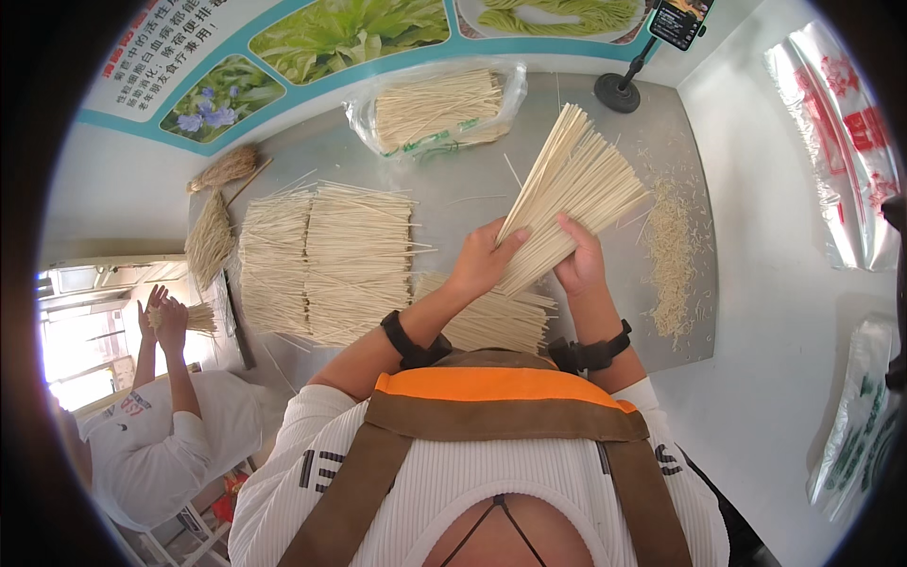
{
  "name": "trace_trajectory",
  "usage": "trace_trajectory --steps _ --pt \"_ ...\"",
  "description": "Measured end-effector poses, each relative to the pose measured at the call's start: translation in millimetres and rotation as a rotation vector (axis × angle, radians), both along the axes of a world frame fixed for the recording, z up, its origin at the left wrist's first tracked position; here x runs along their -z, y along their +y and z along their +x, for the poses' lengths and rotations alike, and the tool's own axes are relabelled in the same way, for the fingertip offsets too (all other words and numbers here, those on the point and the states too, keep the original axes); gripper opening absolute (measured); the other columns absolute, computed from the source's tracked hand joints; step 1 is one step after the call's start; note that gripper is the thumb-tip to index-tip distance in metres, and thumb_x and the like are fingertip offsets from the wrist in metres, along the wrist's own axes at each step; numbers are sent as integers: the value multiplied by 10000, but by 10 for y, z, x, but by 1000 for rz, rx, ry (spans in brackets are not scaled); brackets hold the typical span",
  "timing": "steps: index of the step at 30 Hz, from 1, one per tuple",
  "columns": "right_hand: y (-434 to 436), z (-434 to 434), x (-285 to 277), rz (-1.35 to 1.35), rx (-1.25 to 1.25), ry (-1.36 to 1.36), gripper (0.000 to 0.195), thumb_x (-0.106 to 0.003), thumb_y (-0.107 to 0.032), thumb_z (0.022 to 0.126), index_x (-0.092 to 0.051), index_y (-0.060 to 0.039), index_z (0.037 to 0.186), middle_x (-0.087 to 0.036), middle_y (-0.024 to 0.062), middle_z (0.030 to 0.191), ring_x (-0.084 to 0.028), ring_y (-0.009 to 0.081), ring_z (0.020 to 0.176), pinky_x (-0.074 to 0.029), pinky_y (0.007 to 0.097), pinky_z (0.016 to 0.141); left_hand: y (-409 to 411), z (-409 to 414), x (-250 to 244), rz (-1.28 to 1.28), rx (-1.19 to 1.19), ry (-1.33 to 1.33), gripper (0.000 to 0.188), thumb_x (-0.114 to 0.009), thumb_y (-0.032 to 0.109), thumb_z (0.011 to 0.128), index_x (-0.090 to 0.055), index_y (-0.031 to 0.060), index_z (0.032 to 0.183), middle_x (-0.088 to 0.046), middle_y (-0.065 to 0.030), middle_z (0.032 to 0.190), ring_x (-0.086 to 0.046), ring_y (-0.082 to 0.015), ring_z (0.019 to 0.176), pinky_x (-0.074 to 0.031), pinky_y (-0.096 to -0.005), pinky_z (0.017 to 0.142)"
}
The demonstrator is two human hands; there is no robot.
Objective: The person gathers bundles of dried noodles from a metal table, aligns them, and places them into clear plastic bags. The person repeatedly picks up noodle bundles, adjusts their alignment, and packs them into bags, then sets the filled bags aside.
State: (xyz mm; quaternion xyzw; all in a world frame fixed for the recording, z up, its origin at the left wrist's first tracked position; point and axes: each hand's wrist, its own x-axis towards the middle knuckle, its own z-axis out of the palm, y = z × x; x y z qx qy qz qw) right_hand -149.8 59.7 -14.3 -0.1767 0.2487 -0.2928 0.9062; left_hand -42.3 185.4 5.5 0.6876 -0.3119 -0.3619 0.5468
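Observation:
Fanned out above the metal table (468, 220), a large bundle of dried noodles (602, 184) rests between my two hands. My left hand (489, 259) grips its left side, with some strands slightly apart from the main bunch. On the lower right of the same bundle, my right hand (582, 259) has its thumb laid across the strands. Below my wrists lies a looser pile of noodles (489, 312), partly hidden by my left forearm. Left of it, noodles in neat stacked rows (360, 262) cover the table.
A clear plastic bag of noodles (439, 110) lies at the back. Broken noodle bits (669, 262) are heaped at right. A phone (680, 21) stands on a round-based holder (618, 92). Straw brushes (211, 237) lie at the left edge. Another person's hands (168, 319) hold a noodle bundle beyond.

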Motion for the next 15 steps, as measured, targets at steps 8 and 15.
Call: trace_trajectory --steps 8,15 --pt "3 18 -23 -14 -20 -19 463 -633 -5 850 -445 59 1268 -571 148 1147 -590 271 1068 -503 389 926 11 -4 72 64 -5 -17 334 -501 256 1007 -607 -31 1141 -646 -86 859 -558 -121 788 -473 -294 738" --pt "4 15 -12 -18 -17 5 446 -634 13 840 -464 51 1251 -577 146 1160 -591 262 1068 -502 382 928 11 35 123 25 29 73 324 -518 234 1006 -613 -39 1153 -654 -32 919 -545 -70 830 -467 -244 754"
